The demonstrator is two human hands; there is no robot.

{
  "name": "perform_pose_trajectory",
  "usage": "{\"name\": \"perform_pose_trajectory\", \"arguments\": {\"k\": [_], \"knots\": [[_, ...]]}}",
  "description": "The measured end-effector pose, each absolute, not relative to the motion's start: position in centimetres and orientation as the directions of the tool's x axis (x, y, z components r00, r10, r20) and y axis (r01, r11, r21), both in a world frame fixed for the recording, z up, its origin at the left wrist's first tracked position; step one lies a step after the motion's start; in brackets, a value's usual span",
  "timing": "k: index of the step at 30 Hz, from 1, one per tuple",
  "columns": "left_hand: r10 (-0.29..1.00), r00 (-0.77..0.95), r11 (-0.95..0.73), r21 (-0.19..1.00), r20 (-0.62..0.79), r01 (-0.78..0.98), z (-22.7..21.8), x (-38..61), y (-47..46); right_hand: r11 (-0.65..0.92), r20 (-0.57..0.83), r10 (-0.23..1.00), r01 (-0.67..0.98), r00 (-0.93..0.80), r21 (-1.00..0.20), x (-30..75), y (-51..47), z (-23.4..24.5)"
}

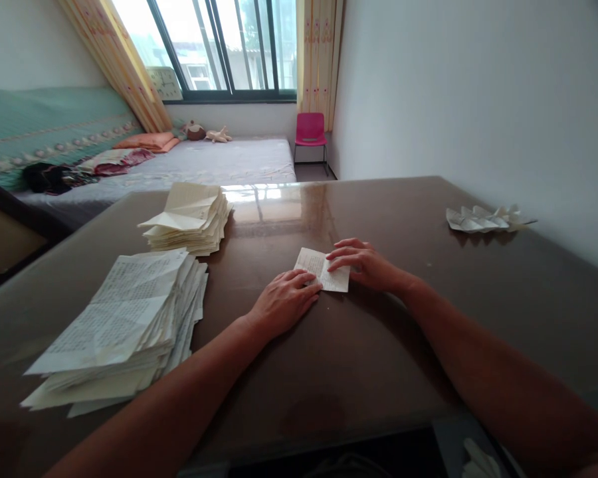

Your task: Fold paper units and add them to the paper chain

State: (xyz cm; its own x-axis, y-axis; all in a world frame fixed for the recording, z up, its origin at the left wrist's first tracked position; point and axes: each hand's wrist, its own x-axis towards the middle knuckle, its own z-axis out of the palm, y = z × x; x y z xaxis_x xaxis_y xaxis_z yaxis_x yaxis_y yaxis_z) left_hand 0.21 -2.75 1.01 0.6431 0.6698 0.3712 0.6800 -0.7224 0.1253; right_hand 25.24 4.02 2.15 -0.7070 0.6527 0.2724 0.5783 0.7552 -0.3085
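Nearest us a thick pile of sheets (124,325) lies unfolded on the bench (359,358), then our left hand (284,302) and right hand (363,264) press a half-folded sheet (323,269) mid-bench, fingers flat and grasping nothing, and only a few folded pieces (486,218) lie beyond, so most seems left.

I have my left hand (284,302) lying palm down, fingers stretched forward and a little rightward, its bare forearm running up from the lower left. My right hand (366,265) is flat too, fingers pointing left, close to the left fingertips, forearm angled from lower right.
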Motion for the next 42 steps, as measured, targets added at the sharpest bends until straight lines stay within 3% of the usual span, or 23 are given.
{"name": "perform_pose_trajectory", "arguments": {"k": [11,17,25,42], "knots": [[0.661,0.680,-0.744,0.154,0.318,0.651,2.0,0.9,-3.2,0.750,0.132,0.597,0.492,-0.792,-0.442,26.5,4.1,4.0],[0.656,0.693,-0.749,0.146,0.300,0.646,2.2,0.7,-3.3,0.653,0.146,0.672,0.487,-0.726,-0.581,26.3,4.3,2.7],[0.657,0.692,-0.749,0.152,0.299,0.645,2.5,0.7,-3.7,0.542,0.167,0.832,0.713,-0.528,-0.444,24.4,3.9,1.7],[0.692,0.663,-0.714,0.131,0.285,0.688,2.5,0.7,-3.9,0.388,0.100,0.921,0.878,-0.376,-0.279,22.6,3.3,2.0]]}}
